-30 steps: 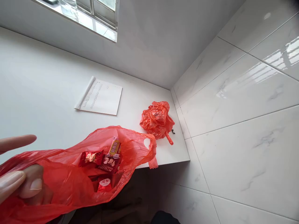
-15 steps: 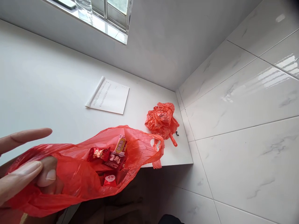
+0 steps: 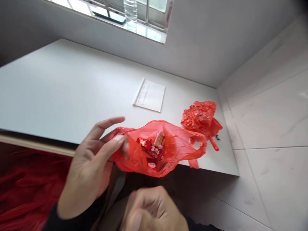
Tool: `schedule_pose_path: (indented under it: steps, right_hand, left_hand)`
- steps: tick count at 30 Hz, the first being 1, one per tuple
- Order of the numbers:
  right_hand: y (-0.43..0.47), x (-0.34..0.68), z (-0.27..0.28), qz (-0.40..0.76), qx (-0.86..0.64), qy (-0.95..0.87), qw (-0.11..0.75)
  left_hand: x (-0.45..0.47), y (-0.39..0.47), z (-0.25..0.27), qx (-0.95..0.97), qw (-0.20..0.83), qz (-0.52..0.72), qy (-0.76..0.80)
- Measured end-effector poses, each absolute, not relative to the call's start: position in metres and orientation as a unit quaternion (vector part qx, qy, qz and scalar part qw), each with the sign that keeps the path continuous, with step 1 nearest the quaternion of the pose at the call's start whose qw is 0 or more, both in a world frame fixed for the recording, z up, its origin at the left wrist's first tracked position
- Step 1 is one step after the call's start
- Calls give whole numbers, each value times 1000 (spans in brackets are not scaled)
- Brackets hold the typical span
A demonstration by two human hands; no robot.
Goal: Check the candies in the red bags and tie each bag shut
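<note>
My left hand (image 3: 96, 160) pinches the left edge of a thin red plastic bag (image 3: 131, 162) between thumb and fingers, with the index finger stretched out above it. The bag gapes open at the table's front edge, its handle loop lying to the right. Inside it sit several wrapped candies (image 3: 156, 150) in red, dark red and pink-gold wrappers. Below the bag, closer to me, my right hand (image 3: 154, 210) is curled closed and partly blurred. Whatever its fingers may hold is hidden.
A crumpled red plastic bag (image 3: 199, 117) lies on the white table (image 3: 84, 86) near the tiled wall. An open notepad (image 3: 151, 96) rests behind the candy bag. On the windowsill stand a clear bottle (image 3: 130, 11) and a dark flat object (image 3: 109, 15). Red fabric-like material (image 3: 31, 189) fills the lower left.
The view has swung left and back, so the bag and table appear smaller and farther right. My right hand has come into sight below the bag. My left hand keeps its hold.
</note>
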State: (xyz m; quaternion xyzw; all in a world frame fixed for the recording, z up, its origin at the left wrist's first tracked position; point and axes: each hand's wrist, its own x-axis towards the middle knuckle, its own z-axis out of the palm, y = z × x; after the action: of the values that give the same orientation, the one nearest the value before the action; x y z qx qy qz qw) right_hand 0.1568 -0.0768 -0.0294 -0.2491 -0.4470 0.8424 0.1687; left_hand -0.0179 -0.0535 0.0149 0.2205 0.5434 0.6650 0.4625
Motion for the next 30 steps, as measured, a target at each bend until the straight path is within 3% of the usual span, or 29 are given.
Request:
schedule_pose_path:
  steps: [6,10,21,24,28,30]
  right_hand:
    - [-69,165,-37,874,-296,-338,185]
    - [-80,167,-44,867,-343,-341,123]
    - [-73,185,-27,753,-240,-594,151]
    - [-55,206,-12,639,-309,-661,244]
    - [-28,226,-4,314,-440,-692,479]
    - [-13,232,-7,185,-481,-706,486]
  left_hand:
    - [-13,-54,15,246,485,651,530]
    - [-13,-54,17,254,482,657,521]
    - [-4,-41,42,308,497,632,509]
    - [-1,-32,61,359,478,623,504]
    - [-7,-34,82,387,400,647,522]
    - [-14,-41,83,373,369,655,544]
